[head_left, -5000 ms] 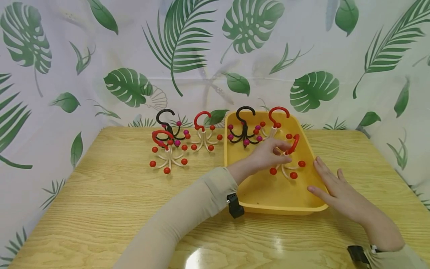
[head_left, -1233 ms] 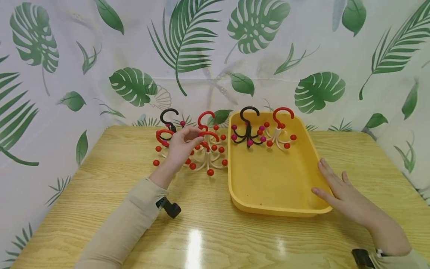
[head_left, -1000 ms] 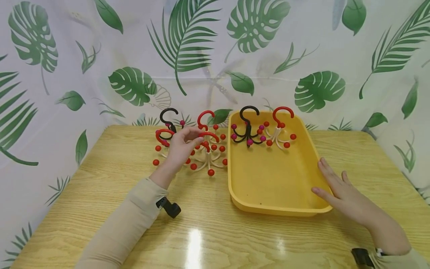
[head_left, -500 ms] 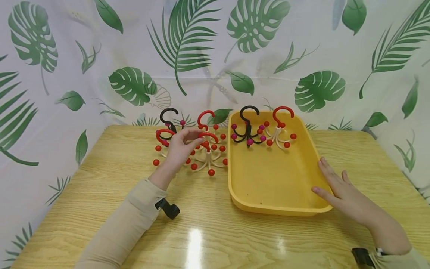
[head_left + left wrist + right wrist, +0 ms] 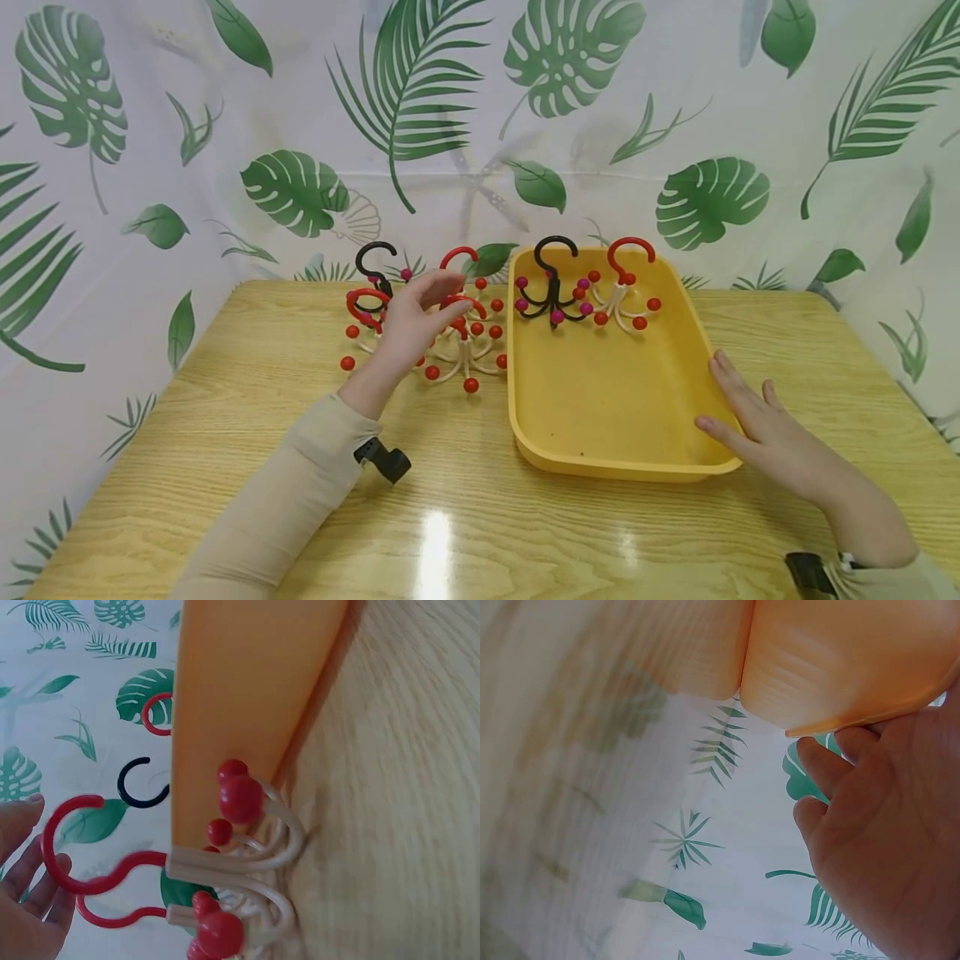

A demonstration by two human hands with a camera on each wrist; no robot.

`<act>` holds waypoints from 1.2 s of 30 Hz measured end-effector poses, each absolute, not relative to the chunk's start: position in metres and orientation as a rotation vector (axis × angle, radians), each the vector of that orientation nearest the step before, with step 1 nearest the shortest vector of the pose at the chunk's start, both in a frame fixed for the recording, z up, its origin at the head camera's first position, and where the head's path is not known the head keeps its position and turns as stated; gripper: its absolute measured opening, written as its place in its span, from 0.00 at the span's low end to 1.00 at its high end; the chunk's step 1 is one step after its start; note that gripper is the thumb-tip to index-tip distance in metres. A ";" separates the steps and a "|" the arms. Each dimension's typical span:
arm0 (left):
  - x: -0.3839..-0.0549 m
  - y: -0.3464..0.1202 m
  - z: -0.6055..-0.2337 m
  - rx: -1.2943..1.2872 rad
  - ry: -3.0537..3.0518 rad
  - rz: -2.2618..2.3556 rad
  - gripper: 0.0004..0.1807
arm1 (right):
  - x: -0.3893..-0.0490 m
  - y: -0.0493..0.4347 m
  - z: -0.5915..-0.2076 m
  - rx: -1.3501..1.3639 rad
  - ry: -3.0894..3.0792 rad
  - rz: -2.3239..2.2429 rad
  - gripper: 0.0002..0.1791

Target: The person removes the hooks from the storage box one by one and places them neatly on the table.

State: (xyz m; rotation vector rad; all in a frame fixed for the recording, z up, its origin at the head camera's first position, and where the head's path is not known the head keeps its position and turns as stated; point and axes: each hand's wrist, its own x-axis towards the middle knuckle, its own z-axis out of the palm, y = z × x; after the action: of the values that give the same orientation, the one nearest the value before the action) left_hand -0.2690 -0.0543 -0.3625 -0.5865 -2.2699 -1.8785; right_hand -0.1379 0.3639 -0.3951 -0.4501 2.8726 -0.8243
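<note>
Head view: right hand (image 5: 757, 417) rests on yellow tray (image 5: 622, 467) rim.

Tray (image 5: 525, 417) sits on the worktop (image 5: 225, 467), right of centre. Two hook hangers (image 5: 555, 287) stand inside the tray at its far end, side by side. Four more hook hangers (image 5: 465, 350) cluster on the worktop just left of the tray: two at the back, two in front. Left hand (image 5: 408, 329) hovers over this cluster, between the front pair. Right hand (image 5: 750, 417) rests flat on the worktop, touching the tray's right rim near its front corner. Curtain (image 5: 675, 100) hangs behind the worktop.
</note>
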 end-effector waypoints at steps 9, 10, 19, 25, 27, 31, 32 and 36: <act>-0.266 -0.026 -0.338 -0.734 -2.183 -1.823 0.17 | -0.137 0.364 -0.396 -0.471 2.884 -0.821 0.44; -0.266 -0.022 -0.335 -0.745 -2.179 -1.821 0.17 | -0.137 0.364 -0.396 -0.473 2.882 -0.822 0.44; -0.274 0.011 -0.319 -0.780 -2.216 -1.826 0.17 | -0.136 0.363 -0.394 -0.472 2.881 -0.832 0.43; -0.282 0.029 -0.312 -0.679 -2.278 -1.884 0.16 | -0.136 0.363 -0.395 -0.475 2.884 -0.835 0.43; -0.286 0.035 -0.312 -0.650 -2.291 -1.895 0.16 | -0.137 0.363 -0.396 -0.473 2.885 -0.832 0.43; -0.296 0.046 -0.316 -0.576 -2.321 -1.912 0.18 | -0.137 0.364 -0.396 -0.465 2.881 -0.828 0.44; -0.299 0.049 -0.317 -0.558 -2.327 -1.917 0.18 | -0.137 0.364 -0.396 -0.465 2.880 -0.829 0.43; -0.304 0.060 -0.321 -0.482 -2.344 -1.917 0.20 | -0.136 0.363 -0.395 -0.468 2.877 -0.835 0.43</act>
State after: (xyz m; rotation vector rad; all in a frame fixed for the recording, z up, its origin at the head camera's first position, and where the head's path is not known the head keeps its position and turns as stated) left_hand -0.3044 0.0604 -0.3207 -0.4825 -2.3439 -1.9167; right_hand -0.1364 0.3635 -0.3953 -0.4677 2.8768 -0.8353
